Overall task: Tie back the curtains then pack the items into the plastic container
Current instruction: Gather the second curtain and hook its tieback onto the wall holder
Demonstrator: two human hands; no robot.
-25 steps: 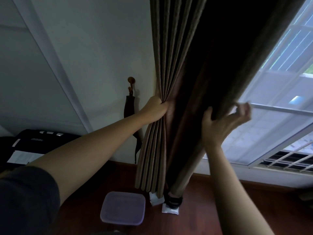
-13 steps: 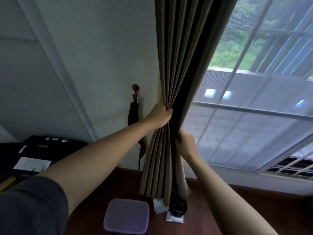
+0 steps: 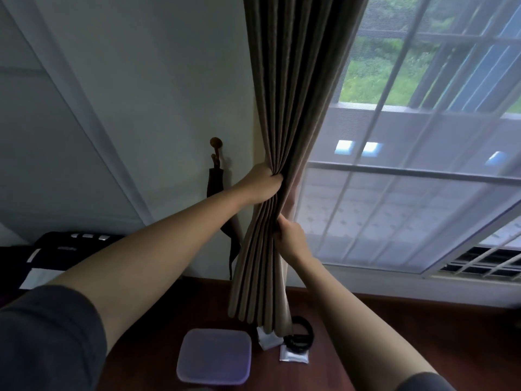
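A brown pleated curtain (image 3: 284, 88) hangs gathered into a narrow bunch beside the window. My left hand (image 3: 263, 184) grips the bunch from the wall side. My right hand (image 3: 290, 235) holds the folds a little lower, on the window side. A dark tie-back strap (image 3: 215, 182) hangs from a round wooden hook (image 3: 216, 143) on the wall, just left of the curtain. On the wooden floor below sits a plastic container (image 3: 214, 355) with a purple lid. Next to it lie a black coiled band (image 3: 300, 335) and two small white packets (image 3: 294, 356).
The window (image 3: 408, 170) with a mesh screen fills the right side. A low vent grille (image 3: 487, 261) runs along its bottom right. A dark printer-like device (image 3: 59, 249) stands at the left. The white wall (image 3: 141, 94) is behind the hook.
My right hand swept the loose curtain edge leftward and gathered it against the bunch, uncovering the window. The left hand kept its grip.
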